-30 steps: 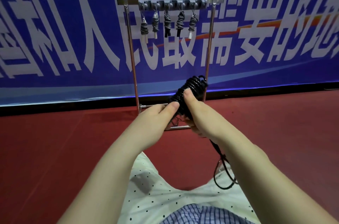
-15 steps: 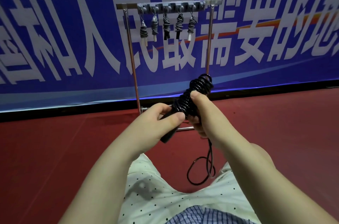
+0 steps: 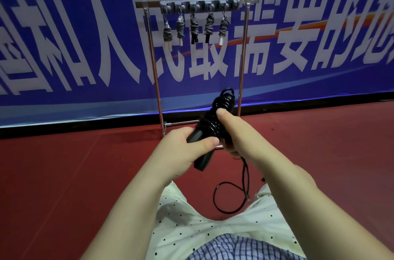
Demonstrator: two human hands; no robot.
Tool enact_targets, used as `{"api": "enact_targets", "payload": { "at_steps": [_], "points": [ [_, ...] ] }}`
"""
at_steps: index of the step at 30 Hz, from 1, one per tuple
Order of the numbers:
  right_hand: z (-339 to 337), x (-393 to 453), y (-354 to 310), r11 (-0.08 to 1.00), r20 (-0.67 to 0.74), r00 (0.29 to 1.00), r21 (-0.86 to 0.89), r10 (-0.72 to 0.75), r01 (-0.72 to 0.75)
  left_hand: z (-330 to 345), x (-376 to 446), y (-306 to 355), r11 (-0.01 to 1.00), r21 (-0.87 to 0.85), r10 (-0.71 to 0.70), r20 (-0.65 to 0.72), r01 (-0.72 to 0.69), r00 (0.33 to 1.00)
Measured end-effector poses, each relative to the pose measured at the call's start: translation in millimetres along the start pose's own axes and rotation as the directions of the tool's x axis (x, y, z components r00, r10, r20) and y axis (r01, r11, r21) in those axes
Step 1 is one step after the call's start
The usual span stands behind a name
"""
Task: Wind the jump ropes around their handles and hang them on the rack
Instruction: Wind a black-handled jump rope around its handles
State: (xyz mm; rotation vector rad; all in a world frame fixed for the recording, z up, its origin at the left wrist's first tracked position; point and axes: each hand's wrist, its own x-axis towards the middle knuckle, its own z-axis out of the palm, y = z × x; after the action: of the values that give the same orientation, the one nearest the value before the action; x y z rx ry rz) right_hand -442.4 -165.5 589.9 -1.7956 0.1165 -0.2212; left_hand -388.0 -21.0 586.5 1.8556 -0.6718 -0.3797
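Note:
I hold a black jump rope [image 3: 217,114] in front of me, its cord coiled thickly round the handles. My left hand [image 3: 183,151] grips the lower end of the black handles. My right hand [image 3: 232,131] grips the wound coils, thumb pressed on top. A loose tail of cord [image 3: 234,195] hangs from my right hand and loops on the floor. Behind stands a metal rack [image 3: 153,57] whose top bar carries several wound ropes [image 3: 194,27] on grey hooks.
A large blue banner [image 3: 64,46] with white characters covers the wall behind the rack. Red floor [image 3: 64,174] spreads all around. My lap in dotted white cloth [image 3: 213,232] fills the bottom of the view.
My left hand slid down from the coils to the handles' lower end. The bundle tilted more upright, and the loose cord dropped into a loop on the floor.

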Motion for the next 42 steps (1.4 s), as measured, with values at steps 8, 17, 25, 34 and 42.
{"api": "enact_targets", "payload": {
  "at_steps": [8,17,25,34,42],
  "points": [
    [4,5,19,0.97,-0.159,0.975,-0.211,-0.154,0.119,6,1,-2,0.926,0.375,0.092,-0.103,-0.047,0.99],
    [6,0,10,0.948,-0.022,0.976,0.234,-0.216,0.215,8,-11,1,0.798,-0.515,0.0,0.52,0.313,0.854],
    [-11,-1,13,0.993,0.079,0.996,-0.113,0.04,-0.031,5,-8,-4,0.976,-0.066,-0.191,0.203,0.208,0.96],
    [-4,-4,10,0.987,-0.074,0.995,-0.154,-0.064,0.052,-9,5,-7,0.922,0.372,-0.119,0.006,0.108,0.993],
    [2,-10,4,0.988,-0.102,0.989,-0.108,0.102,-0.113,3,-1,4,0.53,0.843,-0.099,-0.041,0.087,0.994]
  ]
}}
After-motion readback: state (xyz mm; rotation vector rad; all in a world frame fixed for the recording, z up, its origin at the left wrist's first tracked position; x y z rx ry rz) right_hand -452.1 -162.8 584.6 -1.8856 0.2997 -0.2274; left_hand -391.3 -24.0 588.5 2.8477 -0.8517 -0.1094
